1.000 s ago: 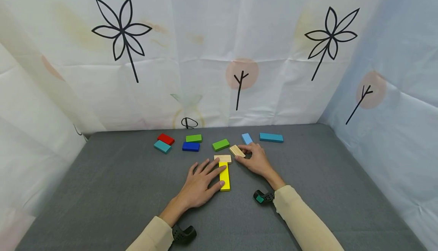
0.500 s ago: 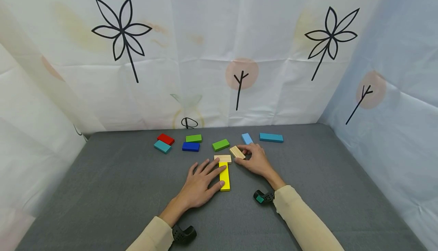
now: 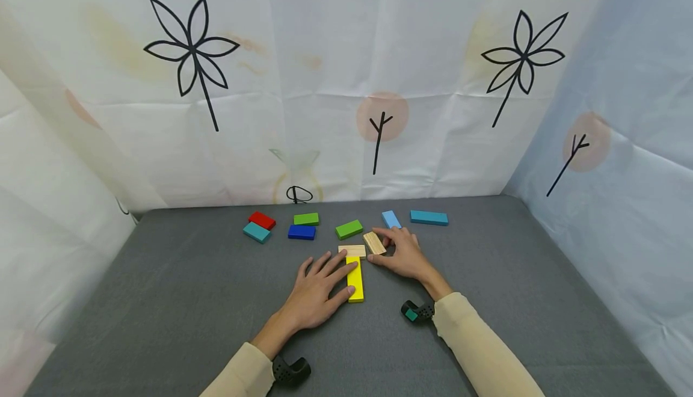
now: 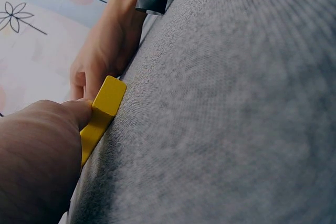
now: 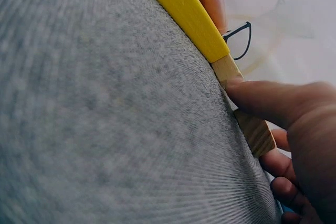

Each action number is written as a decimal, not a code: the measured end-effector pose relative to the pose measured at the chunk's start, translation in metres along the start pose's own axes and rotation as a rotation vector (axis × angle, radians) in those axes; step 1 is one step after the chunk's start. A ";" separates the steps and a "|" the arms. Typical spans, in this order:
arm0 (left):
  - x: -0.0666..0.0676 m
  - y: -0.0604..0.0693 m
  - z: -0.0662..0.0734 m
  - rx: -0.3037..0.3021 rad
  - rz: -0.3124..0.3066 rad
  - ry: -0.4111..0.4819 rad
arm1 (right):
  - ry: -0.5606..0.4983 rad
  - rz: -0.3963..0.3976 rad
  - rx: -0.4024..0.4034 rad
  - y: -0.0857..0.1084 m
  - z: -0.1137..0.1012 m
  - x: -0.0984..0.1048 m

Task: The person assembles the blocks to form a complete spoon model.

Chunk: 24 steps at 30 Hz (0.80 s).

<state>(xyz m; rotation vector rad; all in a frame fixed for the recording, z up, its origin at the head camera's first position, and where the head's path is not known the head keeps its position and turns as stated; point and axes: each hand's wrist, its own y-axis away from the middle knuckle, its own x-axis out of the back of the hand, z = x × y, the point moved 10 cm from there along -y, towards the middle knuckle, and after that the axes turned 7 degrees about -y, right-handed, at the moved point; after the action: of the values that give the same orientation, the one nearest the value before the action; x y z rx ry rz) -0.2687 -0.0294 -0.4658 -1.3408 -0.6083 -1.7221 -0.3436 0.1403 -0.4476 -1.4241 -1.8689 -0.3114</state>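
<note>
My left hand (image 3: 316,295) lies with its fingers spread over the long yellow block (image 3: 355,283). Its thumb touches that block's near end, also seen in the left wrist view, while other fingertips reach a plain wooden block (image 3: 352,251) set crosswise at the far end. Together the two blocks form a T shape. A second wooden block (image 3: 375,243) lies slanted just right of the crosswise one. My right hand (image 3: 406,255) holds this slanted block between thumb and fingers. In the right wrist view the thumb tip sits beside the crosswise block and fingers curl at the slanted block's other end (image 5: 256,135).
Behind the hands lie a green block (image 3: 349,229), a light blue block (image 3: 391,219) and a long blue-teal block (image 3: 429,218). Farther left are red (image 3: 262,220), teal (image 3: 257,232), green (image 3: 306,219) and dark blue (image 3: 301,232) blocks. A printed curtain (image 3: 325,144) stands behind the grey table (image 3: 178,301).
The slanted wooden block has turned a little more upright and moved slightly nearer me, with my right fingers shifting along it. My left hand and the yellow block have not moved.
</note>
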 end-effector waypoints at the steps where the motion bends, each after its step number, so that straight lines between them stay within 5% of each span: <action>1: 0.000 0.000 0.000 0.001 -0.001 0.000 | -0.005 0.003 -0.009 0.000 0.001 0.000; 19: 0.000 0.000 0.000 0.001 -0.004 0.010 | -0.006 0.012 -0.062 0.001 0.006 0.001; 24: 0.001 0.000 0.001 0.000 0.001 0.011 | -0.015 -0.031 -0.017 0.002 0.001 0.001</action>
<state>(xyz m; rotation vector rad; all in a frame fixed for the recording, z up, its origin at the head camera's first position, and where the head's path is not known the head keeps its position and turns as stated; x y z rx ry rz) -0.2684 -0.0292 -0.4646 -1.3309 -0.6017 -1.7277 -0.3424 0.1426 -0.4477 -1.4137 -1.9060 -0.3340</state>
